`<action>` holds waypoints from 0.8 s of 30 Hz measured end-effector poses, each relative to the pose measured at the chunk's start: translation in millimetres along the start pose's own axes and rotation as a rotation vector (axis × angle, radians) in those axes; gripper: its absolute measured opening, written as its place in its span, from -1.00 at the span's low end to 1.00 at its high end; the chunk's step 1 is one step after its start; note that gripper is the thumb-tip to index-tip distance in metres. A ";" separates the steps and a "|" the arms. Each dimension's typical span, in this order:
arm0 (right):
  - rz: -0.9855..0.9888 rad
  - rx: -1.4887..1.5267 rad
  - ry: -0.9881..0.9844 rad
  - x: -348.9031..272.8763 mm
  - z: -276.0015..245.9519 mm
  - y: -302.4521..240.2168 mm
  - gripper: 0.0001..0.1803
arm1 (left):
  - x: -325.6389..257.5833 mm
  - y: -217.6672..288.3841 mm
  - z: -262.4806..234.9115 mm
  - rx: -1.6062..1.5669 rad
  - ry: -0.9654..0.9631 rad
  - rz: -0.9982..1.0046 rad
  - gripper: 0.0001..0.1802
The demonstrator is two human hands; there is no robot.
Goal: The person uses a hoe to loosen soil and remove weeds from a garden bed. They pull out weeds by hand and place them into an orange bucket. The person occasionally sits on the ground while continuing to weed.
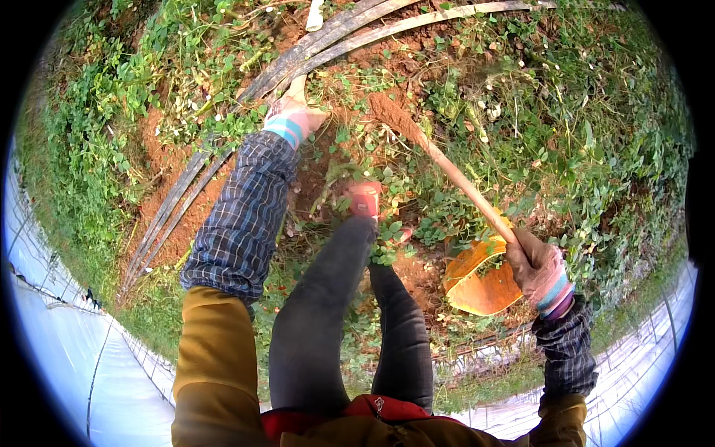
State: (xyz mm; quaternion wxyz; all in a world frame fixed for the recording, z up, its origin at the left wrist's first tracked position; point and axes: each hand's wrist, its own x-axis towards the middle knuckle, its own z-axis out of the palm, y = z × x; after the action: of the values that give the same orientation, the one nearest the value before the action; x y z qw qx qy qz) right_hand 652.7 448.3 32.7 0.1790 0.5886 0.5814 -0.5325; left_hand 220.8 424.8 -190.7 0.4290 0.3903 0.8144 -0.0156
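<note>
My right hand (538, 272), in a pink and blue cuffed glove, is wrapped round the wooden handle (469, 188) of a hand hoe. The tool slants up and left. Its reddish, soil-covered head (395, 117) rests among leaves and earth, and I cannot make out its edge. To the left, my gloved left hand (294, 123) reaches low over the plants beside grey flat strips (298, 63). Its thumb and a finger are spread apart, with nothing visible between them. Green leafy vines (350, 134) lie around both hands.
An orange rounded object (484, 277) lies just left of my right hand. My red shoe (365, 198) stands among the vines. A white tube-like piece (314, 15) is at the far edge. Bare red soil (156, 186) shows at left, with whitish sheeting (74, 357) beyond.
</note>
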 end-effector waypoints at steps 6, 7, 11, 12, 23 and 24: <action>0.432 0.926 -0.493 78.4 31.9 38.7 -0.90 | 26.9 26.5 12.0 0.153 0.011 0.091 -0.18; 0.391 0.686 -0.506 87.1 56.3 51.6 -0.91 | 34.4 28.7 16.6 0.097 0.041 0.075 -0.17; 0.371 0.874 -0.447 97.0 101.5 90.7 -0.90 | 52.6 23.7 22.1 0.080 -0.036 -0.014 -0.35; 0.484 1.268 -0.444 103.3 110.3 91.5 -0.89 | 50.5 22.6 24.1 0.103 0.085 0.093 -0.39; -0.418 -0.356 -0.010 115.4 77.6 22.4 -0.82 | 36.9 1.9 -9.6 -0.128 0.286 0.173 -0.69; -0.475 -0.349 -0.038 108.3 78.7 12.1 -0.82 | 27.1 -18.7 -25.3 -0.524 0.181 0.153 -0.71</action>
State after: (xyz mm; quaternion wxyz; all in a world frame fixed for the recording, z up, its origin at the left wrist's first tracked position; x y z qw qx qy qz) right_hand 604.0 433.3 -91.7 0.1591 0.3862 0.7822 -0.4623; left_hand 182.4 437.8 -199.8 0.4409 0.3262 0.7939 0.2626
